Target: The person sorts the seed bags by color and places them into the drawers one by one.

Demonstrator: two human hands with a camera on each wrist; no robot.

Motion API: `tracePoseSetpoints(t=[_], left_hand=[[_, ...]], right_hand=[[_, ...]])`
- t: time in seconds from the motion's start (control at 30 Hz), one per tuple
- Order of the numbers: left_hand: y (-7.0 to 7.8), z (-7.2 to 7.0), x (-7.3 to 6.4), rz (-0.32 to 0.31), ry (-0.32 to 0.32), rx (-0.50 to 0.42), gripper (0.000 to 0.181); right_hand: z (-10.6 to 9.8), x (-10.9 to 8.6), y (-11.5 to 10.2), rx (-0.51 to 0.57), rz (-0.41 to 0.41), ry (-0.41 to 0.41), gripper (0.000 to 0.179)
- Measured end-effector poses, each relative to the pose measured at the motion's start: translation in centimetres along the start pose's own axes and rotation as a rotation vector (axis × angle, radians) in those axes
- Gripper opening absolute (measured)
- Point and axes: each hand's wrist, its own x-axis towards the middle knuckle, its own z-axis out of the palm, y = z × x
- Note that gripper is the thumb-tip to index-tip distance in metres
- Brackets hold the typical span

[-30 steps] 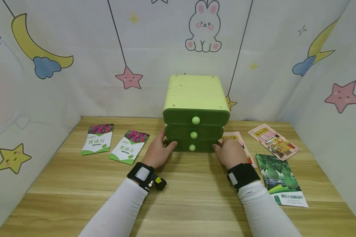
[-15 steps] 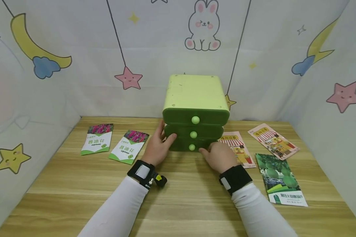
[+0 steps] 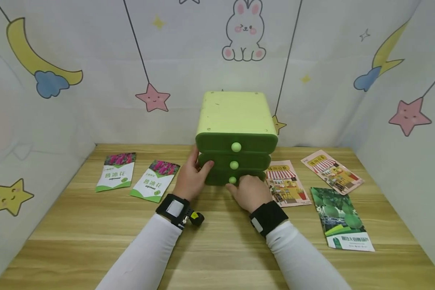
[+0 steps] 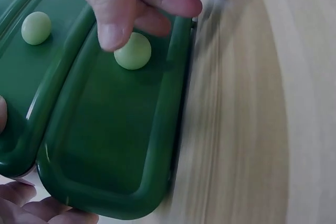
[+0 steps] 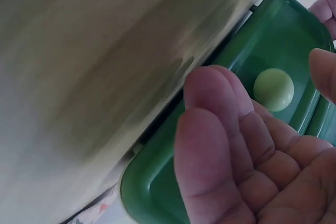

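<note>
A small desktop drawer unit (image 3: 237, 112) with a pale green top and dark green drawer fronts stands at the table's back. My left hand (image 3: 192, 175) holds its left side, the thumb on the middle drawer front and the fingers along the side. In front of the bottom drawer (image 4: 110, 124) is my right hand (image 3: 250, 192), its thumb and fingers apart around the round pale green bottom knob (image 5: 274, 89). In the left wrist view, the right thumb overlaps the edge of that knob; whether it touches cannot be told.
Two flower seed packets (image 3: 116, 171) (image 3: 155, 181) lie left of the unit. To the right are two pink packets (image 3: 288, 185) (image 3: 332, 171) and a green packet (image 3: 342, 219). A patterned cloth (image 3: 188, 64) hangs behind the wooden table (image 3: 217, 257).
My right hand has left the unit's lower right corner and moved left to the bottom knob. The left hand has stayed at the left side, its thumb a little higher.
</note>
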Motion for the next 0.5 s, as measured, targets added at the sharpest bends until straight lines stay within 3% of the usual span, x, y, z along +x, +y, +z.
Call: tracePoseSetpoints(t=[0.5], left_hand=[[-0.4,-0.2,0.3,0.013,0.005,-0.046,0.058]], right_hand=[[0.3,1.1,-0.9,0.023,0.065,-0.061,0.051]])
